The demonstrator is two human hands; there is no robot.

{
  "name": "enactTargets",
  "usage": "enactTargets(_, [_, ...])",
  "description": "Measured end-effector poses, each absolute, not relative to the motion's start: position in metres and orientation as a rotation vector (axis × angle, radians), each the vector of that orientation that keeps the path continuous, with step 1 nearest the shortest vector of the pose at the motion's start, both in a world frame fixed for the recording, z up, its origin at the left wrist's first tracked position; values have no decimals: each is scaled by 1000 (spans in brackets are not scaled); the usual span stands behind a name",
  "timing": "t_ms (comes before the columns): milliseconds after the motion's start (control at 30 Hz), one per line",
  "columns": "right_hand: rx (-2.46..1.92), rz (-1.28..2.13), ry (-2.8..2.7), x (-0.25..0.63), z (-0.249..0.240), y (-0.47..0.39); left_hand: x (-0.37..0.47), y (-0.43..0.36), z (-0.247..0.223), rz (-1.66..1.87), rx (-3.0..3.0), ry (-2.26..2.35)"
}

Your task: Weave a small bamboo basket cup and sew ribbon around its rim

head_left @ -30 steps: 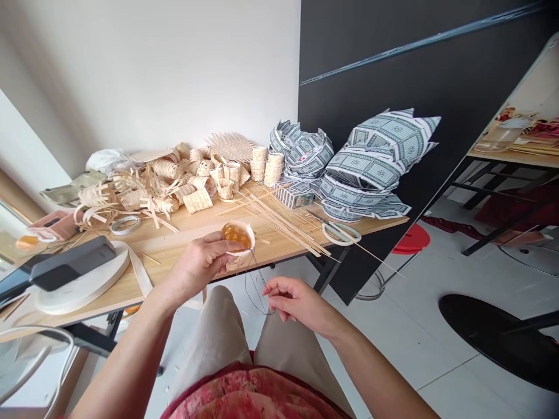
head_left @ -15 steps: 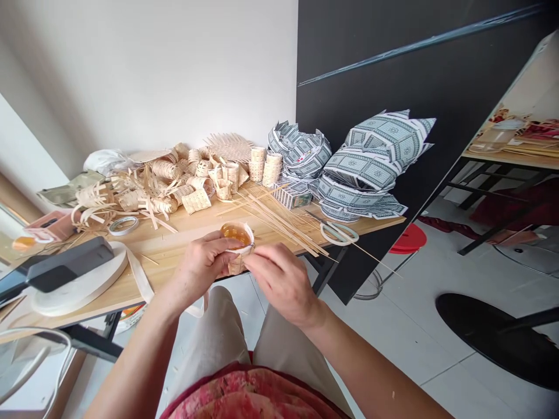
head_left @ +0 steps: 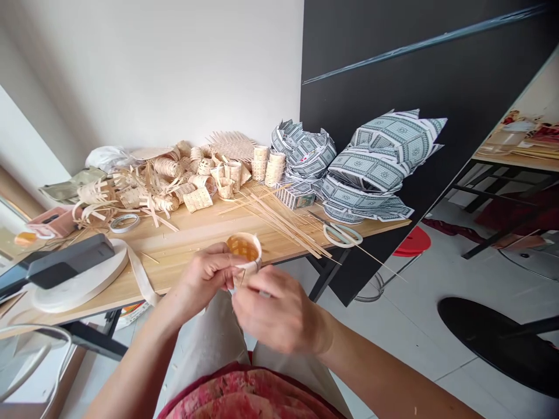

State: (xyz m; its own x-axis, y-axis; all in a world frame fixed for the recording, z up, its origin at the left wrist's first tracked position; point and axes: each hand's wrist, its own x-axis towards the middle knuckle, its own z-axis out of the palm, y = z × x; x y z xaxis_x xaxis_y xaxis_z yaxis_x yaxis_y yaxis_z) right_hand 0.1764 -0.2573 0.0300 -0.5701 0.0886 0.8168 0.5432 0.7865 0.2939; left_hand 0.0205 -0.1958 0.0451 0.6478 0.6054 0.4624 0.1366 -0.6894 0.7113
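Note:
My left hand (head_left: pixel 212 269) grips a small woven bamboo basket (head_left: pixel 257 253) by its left side, thumb at the rim. White ribbon edges the basket's mouth, and the weave inside looks amber. Just below the rim, at the near side of the basket, my right hand (head_left: pixel 275 308) is closed with curled fingers, slightly blurred by motion. A thin dark line, perhaps thread or a needle, shows between the hands; what the right fingers hold is too small to make out. A strip of white ribbon (head_left: pixel 142 276) runs off a large roll (head_left: pixel 82 294) at the left.
Woven bamboo pieces (head_left: pixel 168 166) pile along the wall on the wooden table (head_left: pixel 187 230). Bamboo strips (head_left: pixel 283 224) and scissors (head_left: pixel 343 234) lie to the right, near patterned folded pieces (head_left: pixel 371 169). A phone (head_left: pixel 72 262) rests on the ribbon roll. A red stool (head_left: pixel 413 241) stands beyond.
My right hand has moved down and left, now in front of the basket's lower part. The basket has shifted slightly right and tilted. The view has turned a little.

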Motion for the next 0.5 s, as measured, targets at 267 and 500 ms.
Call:
enactTargets(267, [-619,67,-1946,169,30,-267,22,-190,42,1169,2435,717])
enactTargets(500, [-833,603,-1193,197,-7,-274,13,-187,38,1401,2494,892])
